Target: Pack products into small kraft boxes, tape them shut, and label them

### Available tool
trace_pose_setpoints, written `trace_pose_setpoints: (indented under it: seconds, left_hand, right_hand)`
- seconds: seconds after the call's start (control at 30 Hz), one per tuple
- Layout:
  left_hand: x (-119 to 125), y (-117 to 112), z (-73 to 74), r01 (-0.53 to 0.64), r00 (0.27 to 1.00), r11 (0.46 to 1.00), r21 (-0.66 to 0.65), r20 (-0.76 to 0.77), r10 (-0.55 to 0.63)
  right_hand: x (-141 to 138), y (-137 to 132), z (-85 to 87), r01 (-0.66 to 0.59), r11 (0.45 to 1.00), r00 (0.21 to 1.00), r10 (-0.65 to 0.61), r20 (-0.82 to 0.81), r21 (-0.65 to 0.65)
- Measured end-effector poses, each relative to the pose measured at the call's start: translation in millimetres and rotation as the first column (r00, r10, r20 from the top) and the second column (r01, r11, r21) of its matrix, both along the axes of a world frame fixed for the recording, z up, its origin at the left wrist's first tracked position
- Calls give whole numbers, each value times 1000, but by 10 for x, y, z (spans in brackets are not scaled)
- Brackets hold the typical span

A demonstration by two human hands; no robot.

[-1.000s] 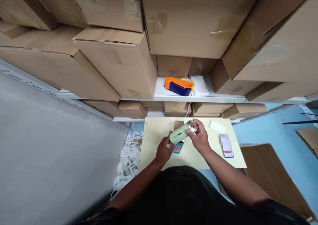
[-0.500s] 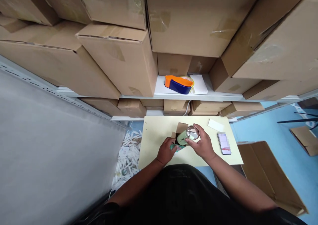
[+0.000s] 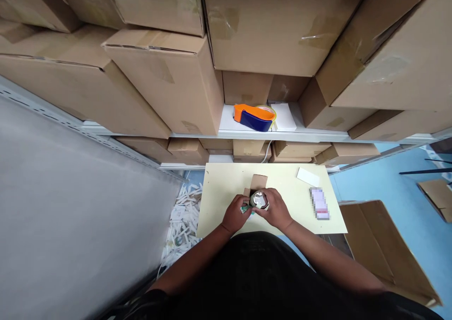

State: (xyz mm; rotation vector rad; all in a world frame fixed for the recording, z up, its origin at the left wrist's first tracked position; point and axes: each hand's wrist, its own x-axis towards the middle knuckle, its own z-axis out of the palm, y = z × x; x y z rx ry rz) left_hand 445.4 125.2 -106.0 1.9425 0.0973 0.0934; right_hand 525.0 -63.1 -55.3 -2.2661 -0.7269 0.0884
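A small cardboard box point(image 3: 259, 181) stands on the pale yellow table point(image 3: 222, 179) with its brown flaps raised. Inside its opening sits a tumbler point(image 3: 259, 199), its clear-topped, metal-rimmed lid facing up; most of the body is hidden by the box and hands. My right hand point(image 3: 278, 211) is closed around the tumbler's rim, thumb in front and fingers behind. On the other side, my left hand point(image 3: 236, 214) grips the box's left and front edge, where a bit of green print shows between the fingers.
A phone point(image 3: 319, 204) and a white card point(image 3: 308, 176) lie on the table's right side. On the shelf above are an orange and blue tape dispenser point(image 3: 254, 117) and large cartons point(image 3: 268, 28). White scraps point(image 3: 183, 216) cover the floor at left; an open carton point(image 3: 384, 244) stands at right.
The tumbler has gone from tilted above the box to upright and lower inside it. My right hand has moved left and down with it; my left hand stays on the box.
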Motion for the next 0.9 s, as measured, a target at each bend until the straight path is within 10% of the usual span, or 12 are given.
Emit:
trace_pose_setpoints:
  seconds: [0.2,0.57,0.9]
  left_hand:
    - [-26,45,-29,-1,1000,999,50,8,1]
    - [-77,34,-6,46,999,996,72,6,-46]
    - [-137,95,13,73,988,965,254,116,-105]
  right_hand:
    - [-55,62,-243,1,993,995,11,98,-117]
    - [-43,132,-197,3,979,994,19,105,-203]
    - [-187,-299,-225,15,995,992,-3,-129,94]
